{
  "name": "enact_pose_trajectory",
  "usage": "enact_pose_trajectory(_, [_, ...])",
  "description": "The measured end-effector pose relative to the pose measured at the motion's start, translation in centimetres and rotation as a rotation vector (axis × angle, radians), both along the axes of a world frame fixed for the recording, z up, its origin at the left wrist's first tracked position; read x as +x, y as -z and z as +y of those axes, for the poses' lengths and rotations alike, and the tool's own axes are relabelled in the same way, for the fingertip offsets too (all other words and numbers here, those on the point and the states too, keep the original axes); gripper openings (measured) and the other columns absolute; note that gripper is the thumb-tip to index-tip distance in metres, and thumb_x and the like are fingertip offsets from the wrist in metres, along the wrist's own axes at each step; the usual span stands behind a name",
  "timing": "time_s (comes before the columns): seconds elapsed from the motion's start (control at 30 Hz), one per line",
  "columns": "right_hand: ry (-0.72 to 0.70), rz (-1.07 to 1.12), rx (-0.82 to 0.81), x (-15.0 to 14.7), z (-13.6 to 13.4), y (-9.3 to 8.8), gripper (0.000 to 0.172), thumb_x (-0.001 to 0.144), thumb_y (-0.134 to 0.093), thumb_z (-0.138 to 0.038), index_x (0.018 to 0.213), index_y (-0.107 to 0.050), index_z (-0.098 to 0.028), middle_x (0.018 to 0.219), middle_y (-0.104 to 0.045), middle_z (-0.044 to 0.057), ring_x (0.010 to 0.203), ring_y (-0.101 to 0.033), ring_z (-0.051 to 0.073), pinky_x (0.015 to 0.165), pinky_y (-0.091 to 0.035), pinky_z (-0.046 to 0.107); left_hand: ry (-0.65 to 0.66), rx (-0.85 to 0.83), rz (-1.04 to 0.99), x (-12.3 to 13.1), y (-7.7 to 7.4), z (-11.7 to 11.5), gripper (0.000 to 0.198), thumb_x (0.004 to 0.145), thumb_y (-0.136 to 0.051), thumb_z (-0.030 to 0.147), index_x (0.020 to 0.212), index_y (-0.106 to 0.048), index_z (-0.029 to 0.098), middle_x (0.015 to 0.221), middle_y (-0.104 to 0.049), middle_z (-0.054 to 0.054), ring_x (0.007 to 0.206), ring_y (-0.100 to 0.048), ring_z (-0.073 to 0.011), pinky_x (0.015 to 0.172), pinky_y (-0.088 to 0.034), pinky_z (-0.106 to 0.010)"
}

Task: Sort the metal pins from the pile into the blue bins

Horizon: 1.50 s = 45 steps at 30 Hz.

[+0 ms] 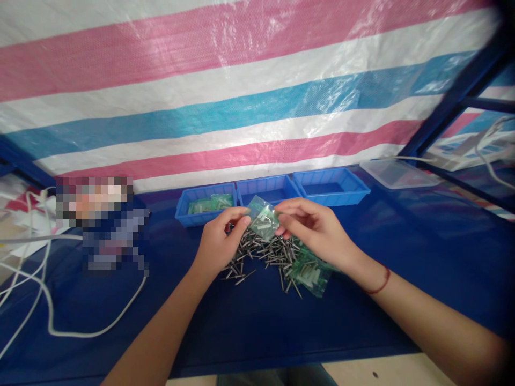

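One clear packet [263, 218] was pinched at opposite edges by the left hand [223, 236] and right hand [311, 225], fingertips nearly closed, above loose metal pins [277, 253]; green-tinted packets [221, 202] were already held in the leftmost blue bin [201, 219]; more packaging [314, 276] was left beside the pins.

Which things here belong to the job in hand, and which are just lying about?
Likely job:
small bag, pinched by left hand and right hand
loose metal pins
bags beside pins
blue bins

Likely lying about:
white cables
clear plastic piece, far right
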State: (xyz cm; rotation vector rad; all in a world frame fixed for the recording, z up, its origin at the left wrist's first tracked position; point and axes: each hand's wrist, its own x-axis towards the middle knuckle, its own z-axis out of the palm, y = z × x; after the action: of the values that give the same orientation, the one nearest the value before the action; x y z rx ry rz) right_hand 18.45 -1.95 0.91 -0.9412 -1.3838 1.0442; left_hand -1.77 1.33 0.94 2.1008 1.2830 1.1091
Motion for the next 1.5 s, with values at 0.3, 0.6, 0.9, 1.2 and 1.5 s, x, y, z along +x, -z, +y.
enact_pose_trajectory(0.3, [0.037, -0.066, 0.022, 0.5, 0.0, -0.4, 0.020, 0.083, -0.058, -0.030, 0.100, -0.056, -0.018, 0.080, -0.063, 0.001, 0.056, -0.059, 0.010, 0.053, -0.048, 0.025, -0.483, 0.173, 0.038, -6.7, -1.4, 4.4, 0.032, 0.086, -0.053, 0.036, 0.112, -0.060, 0.018, 0.089, -0.068, -0.005, 0.085, -0.063, -0.0198, 0.083, -0.048, -0.034])
enact_pose_trajectory(0.6, [-0.156, -0.664, 0.390, 0.5, -0.5, -0.8, 0.004, 0.080, -0.057, -0.018, 0.080, -0.060, -0.019, 0.083, -0.060, 0.004, 0.076, -0.054, 0.016, 0.070, -0.043, 0.032, -0.548, 0.304, 0.374, -5.3, -0.2, 3.9, 0.024, 0.084, -0.058, 0.034, 0.104, -0.068, 0.024, 0.121, -0.054, -0.012, 0.115, -0.044, -0.0339, 0.095, -0.038, -0.054])
enact_pose_trajectory(0.9, [-0.431, -1.010, 0.346, 2.8, -1.0, -2.6, 0.016, 0.068, -0.072, -0.029, 0.067, -0.059, -0.020, 0.080, -0.054, 0.001, 0.081, -0.049, 0.017, 0.080, -0.036, 0.033, 0.004, 0.415, 0.332, -1.9, -1.2, 1.0, 0.014, 0.088, -0.053, 0.022, 0.093, -0.067, 0.021, 0.099, -0.062, -0.005, 0.097, -0.055, -0.0201, 0.092, -0.041, -0.039])
enact_pose_trajectory(1.2, [-0.564, -1.125, 0.136, 4.5, -1.4, -2.4, 0.037, 0.061, -0.078, -0.038, 0.094, -0.065, -0.028, 0.099, -0.054, 0.002, 0.100, -0.048, 0.025, 0.102, -0.021, 0.048, 0.114, 0.380, 0.302, -1.5, -1.0, 0.7, 0.015, 0.089, -0.052, 0.020, 0.094, -0.066, 0.020, 0.097, -0.062, -0.005, 0.095, -0.057, -0.0186, 0.091, -0.043, -0.038])
enact_pose_trajectory(1.5, [-0.532, -1.116, 0.133, 4.2, -1.2, -2.2, 0.029, 0.066, -0.073, -0.024, 0.092, -0.061, -0.024, 0.097, -0.052, 0.003, 0.095, -0.049, 0.023, 0.098, -0.026, 0.046, 0.128, 0.368, 0.307, -1.3, -0.9, 0.6, 0.014, 0.089, -0.052, 0.020, 0.093, -0.066, 0.021, 0.096, -0.062, -0.004, 0.094, -0.057, -0.0186, 0.088, -0.044, -0.037])
